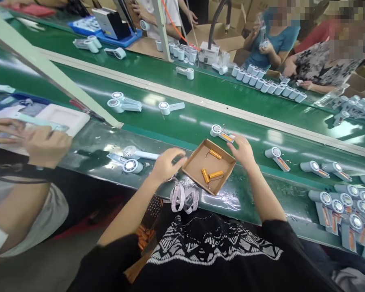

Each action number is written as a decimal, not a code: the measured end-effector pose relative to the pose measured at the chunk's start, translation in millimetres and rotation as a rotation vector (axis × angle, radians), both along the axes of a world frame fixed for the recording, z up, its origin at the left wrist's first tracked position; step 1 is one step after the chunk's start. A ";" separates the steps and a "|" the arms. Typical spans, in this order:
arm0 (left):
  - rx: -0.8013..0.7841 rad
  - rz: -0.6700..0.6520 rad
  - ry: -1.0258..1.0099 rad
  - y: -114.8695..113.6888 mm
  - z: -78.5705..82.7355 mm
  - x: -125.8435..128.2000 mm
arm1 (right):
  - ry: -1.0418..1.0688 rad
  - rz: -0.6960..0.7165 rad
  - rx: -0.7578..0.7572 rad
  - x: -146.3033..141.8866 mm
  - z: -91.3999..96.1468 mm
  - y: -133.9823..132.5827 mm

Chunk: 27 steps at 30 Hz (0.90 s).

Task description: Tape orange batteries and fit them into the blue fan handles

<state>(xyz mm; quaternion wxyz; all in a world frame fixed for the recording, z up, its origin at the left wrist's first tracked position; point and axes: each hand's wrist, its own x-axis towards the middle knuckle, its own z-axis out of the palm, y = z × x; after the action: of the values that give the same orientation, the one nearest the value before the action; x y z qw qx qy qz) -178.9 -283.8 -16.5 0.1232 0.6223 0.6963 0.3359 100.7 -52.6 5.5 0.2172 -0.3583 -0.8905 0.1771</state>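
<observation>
A small cardboard tray [197, 160] lies on the green belt in front of me, with three orange cylindrical cells [209, 175] inside. My left hand [166, 163] rests at the tray's left corner, fingers curled over the rim. My right hand [242, 151] hovers at the tray's right corner with fingers spread, touching or just above a white handheld fan body [219, 132] with an orange cell in its handle. Whether either hand grips anything is unclear. A bundle of white strips [184, 196] lies at the belt's near edge.
Several fan bodies lie to the right [340, 207] and left [133, 159] on the belt [182, 125]. A neighbour's hand [45, 144] works at the left beside a white tray [63, 117]. People sit across the far belt behind rows of white cylinders [266, 85]. A slanted beam [48, 69] crosses left.
</observation>
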 end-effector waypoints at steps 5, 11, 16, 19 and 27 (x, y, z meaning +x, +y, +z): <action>-0.250 0.047 0.246 -112.8 -54.2 26.2 | 0.198 0.434 -0.177 27.2 0.6 -141.3; -0.022 0.016 0.197 -130.9 -93.7 80.0 | -0.224 0.575 0.008 9.8 -50.6 -228.0; 0.182 0.079 -0.049 -180.7 -137.6 125.1 | -0.151 0.705 -0.031 27.4 -95.1 -234.0; -0.185 0.159 -0.102 -182.3 -144.0 141.0 | -0.025 0.763 -0.174 41.2 -117.3 -248.3; -0.688 0.160 -0.122 -104.3 -114.0 124.4 | -0.160 0.204 -0.597 20.5 -156.9 -246.3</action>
<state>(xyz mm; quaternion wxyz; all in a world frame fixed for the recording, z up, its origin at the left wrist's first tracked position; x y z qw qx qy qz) -54.4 -388.2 -130.5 0.3401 0.4668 0.8065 0.1268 121.3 -298.8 -151.4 0.0129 -0.3280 -0.8448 0.4225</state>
